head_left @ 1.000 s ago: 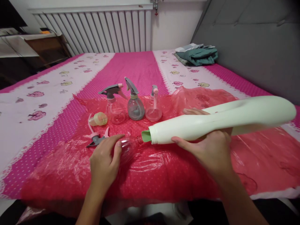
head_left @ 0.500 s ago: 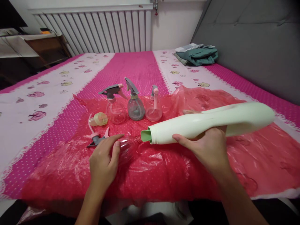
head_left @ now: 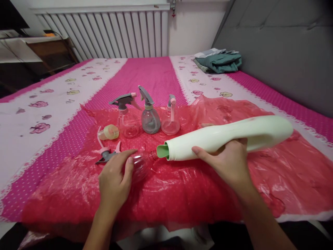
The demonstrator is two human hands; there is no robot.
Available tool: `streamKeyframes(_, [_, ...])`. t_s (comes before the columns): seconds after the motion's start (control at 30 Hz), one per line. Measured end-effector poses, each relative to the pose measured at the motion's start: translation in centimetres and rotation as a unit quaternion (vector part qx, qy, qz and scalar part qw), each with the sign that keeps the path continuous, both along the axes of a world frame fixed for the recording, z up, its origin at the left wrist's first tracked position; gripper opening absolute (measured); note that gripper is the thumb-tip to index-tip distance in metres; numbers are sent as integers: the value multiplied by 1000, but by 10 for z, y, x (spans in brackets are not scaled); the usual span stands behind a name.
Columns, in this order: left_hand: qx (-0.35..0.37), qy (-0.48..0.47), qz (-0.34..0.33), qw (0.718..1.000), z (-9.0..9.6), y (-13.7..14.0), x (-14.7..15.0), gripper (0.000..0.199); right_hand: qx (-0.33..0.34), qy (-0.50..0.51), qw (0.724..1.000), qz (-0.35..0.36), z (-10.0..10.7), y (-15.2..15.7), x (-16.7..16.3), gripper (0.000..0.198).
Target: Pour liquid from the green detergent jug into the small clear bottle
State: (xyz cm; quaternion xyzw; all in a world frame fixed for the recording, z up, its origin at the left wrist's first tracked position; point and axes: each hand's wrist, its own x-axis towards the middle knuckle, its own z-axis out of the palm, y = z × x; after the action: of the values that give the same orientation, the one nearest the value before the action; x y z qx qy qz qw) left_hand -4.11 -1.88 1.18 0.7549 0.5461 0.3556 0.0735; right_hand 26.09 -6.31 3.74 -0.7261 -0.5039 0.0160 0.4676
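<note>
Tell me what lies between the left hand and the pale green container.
In the head view, the clear bottle the left hand holds, then the green spout.

This is a bedroom in a home: a wide bed (head_left: 149,74) dressed in pink and white bedding (head_left: 85,78), a grey padded headboard (head_left: 281,52) at the right, folded cloth (head_left: 221,61) near it, a white radiator (head_left: 104,7) against the far wall (head_left: 197,31), and a dark screen (head_left: 10,17) at the left edge.
</note>
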Motion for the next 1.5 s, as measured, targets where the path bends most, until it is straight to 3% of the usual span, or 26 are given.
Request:
streamKeyframes(0.63, [12,8,3,1000,1,-1,0,44,-32,-11,999,-26,-3,1,-1,96])
streamKeyframes(1.5, [16,14,3,1000,0,1,0,43,-33,-25,999,-20,-4,0,-1,87])
